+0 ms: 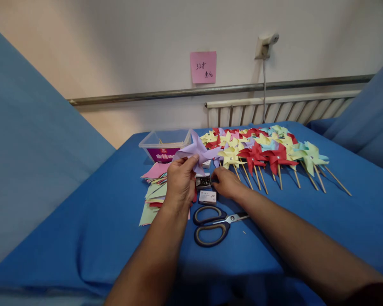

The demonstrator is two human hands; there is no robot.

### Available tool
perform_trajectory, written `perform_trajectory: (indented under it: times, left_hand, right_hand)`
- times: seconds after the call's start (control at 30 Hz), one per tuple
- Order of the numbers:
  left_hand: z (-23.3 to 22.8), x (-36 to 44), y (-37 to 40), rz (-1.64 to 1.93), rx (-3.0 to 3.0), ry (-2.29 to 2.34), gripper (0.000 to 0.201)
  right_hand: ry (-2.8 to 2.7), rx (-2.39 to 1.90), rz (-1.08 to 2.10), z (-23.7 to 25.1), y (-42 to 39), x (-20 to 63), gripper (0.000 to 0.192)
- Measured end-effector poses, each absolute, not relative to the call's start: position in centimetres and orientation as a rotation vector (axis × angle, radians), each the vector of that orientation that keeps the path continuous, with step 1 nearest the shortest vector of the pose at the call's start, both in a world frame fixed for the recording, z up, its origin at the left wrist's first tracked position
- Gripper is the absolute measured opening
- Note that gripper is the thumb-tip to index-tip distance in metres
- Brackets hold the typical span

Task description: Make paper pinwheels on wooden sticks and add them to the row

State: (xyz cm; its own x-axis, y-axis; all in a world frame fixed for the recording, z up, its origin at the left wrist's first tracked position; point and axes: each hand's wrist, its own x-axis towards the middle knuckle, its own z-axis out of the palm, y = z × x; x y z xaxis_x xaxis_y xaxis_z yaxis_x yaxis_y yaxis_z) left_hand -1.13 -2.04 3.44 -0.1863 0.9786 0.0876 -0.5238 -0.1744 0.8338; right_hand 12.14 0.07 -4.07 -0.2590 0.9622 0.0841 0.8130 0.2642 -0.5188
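Blue table (98, 221), purple pinwheel (197, 146) — in left fingers (190, 163), scissors (232, 218) nearby

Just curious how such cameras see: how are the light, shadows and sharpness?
Head view: soft light, dim shading on the wall and a dark near edge to the blue cloth; head view: forearms look stretched, probably by a wide lens; head view: left hand and purple pinwheel fairly clear, fine print on the white box by the scissors unreadable.

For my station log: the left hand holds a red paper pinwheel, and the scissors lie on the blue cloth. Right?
Not red: the head view shows the left hand holding a purple paper pinwheel. The scissors do lie on the blue cloth.
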Motion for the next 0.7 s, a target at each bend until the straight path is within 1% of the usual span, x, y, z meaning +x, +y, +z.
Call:
perform_trajectory:
  times: [0.13, 0.3, 0.37, 0.43, 0.57, 0.7]
  left_hand:
    - [3.5, -1.1, -2.1, 1.641, 0.795, 0.813, 0.019]
    - [3.5, -1.2, -2.1, 1.637, 0.801, 0.798, 0.020]
    - [3.5, -1.2, -2.1, 1.647, 0.802, 0.781, 0.020]
    - [3.5, -1.2, -2.1, 1.652, 0.802, 0.783, 0.020]
    - [3.5, -1.2, -2.1, 1.637, 0.803, 0.792, 0.020]
    - [3.6, -1.2, -2.2, 1.648, 0.802, 0.794, 0.021]
  right_hand:
    - [-2.139, -1.571, 0.447, -4.0, 0.0, 12.1, 0.020]
    - [-2.106, -1.316, 0.300, -4.3, -0.2, 11.5, 0.014]
    - [-2.041, -1.284, 0.277, -4.2, -0.2, 11.2, 0.018]
    - [-1.942, -1.348, 0.263, -4.1, -0.2, 11.0, 0.023]
    - [-1.860, -1.482, 0.267, -3.8, -0.1, 11.2, 0.013]
    - [-1.957, -1.331, 0.315, -3.5, -0.5, 11.3, 0.008]
